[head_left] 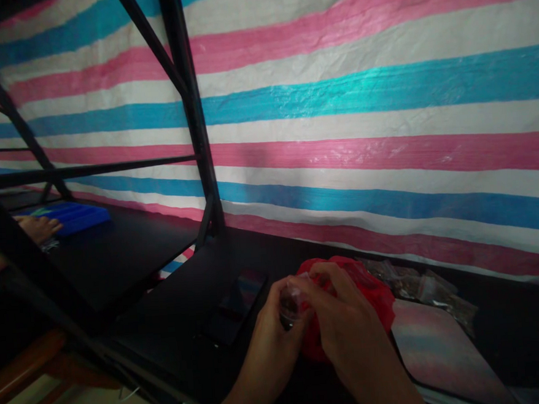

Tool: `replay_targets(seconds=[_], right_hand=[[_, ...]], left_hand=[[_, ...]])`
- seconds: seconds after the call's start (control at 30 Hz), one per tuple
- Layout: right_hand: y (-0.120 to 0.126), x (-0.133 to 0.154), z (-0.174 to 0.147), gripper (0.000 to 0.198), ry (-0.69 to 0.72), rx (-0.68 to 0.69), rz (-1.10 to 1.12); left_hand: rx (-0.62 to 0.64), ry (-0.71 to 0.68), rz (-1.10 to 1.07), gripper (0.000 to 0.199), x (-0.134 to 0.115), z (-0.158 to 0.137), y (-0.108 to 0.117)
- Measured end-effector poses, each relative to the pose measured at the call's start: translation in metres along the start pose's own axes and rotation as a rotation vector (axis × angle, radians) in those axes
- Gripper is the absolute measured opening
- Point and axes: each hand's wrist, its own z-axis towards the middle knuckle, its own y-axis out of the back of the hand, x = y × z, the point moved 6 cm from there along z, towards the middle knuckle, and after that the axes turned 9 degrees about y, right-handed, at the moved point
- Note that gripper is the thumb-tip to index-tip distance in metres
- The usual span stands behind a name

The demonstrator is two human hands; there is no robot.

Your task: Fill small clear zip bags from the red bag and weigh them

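Observation:
Both hands meet over the black tabletop. My left hand point(276, 337) pinches a small clear plastic bag point(291, 303) with something dark inside, too dim to name. On its other side, my right hand point(346, 313) is closed at the bag's upper edge, with the fingertips of both hands close together. Right behind and beneath them lies a crumpled red bag point(380, 296), partly covered by my right hand. A dark phone point(237, 303) rests on the table to the left of my left hand.
Small clear bags of brown bits point(423, 286) lie at the back right, beside a shiny flat panel point(446, 349). Black metal frame posts point(193, 109) stand left. Beyond them, another person's hand point(38, 227) is near a blue tray point(74, 217). Striped sheeting point(361, 128) hangs behind.

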Motion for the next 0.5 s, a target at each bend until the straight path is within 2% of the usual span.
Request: replay_targets(seconds=[0.07,0.13,0.23,0.33,0.43,0.5], right_hand=[[0.013,-0.013,-0.004,0.054,-0.055,-0.115,0.032],[0.021,-0.032,-0.012,0.044,-0.155,-0.124,0.065],[0.014,-0.055,-0.025,0.042,-0.253,0.076,0.076],[0.001,-0.069,-0.037,0.049,-0.330,0.265,-0.009],[-0.007,-0.072,-0.041,0.059,-0.381,0.378,-0.093],[-0.008,-0.072,-0.042,0.065,-0.382,0.401,-0.123]], left_hand=[[-0.062,0.013,0.023,0.034,0.001,0.002,0.006],[-0.155,0.035,0.069,0.030,0.002,0.002,0.013],[-0.245,0.121,0.159,0.037,0.005,-0.001,0.017],[-0.189,0.261,0.184,0.053,0.011,-0.006,0.005],[-0.104,0.301,0.201,0.044,0.012,-0.010,-0.011],[-0.112,0.289,0.241,0.034,0.010,-0.011,-0.016]])
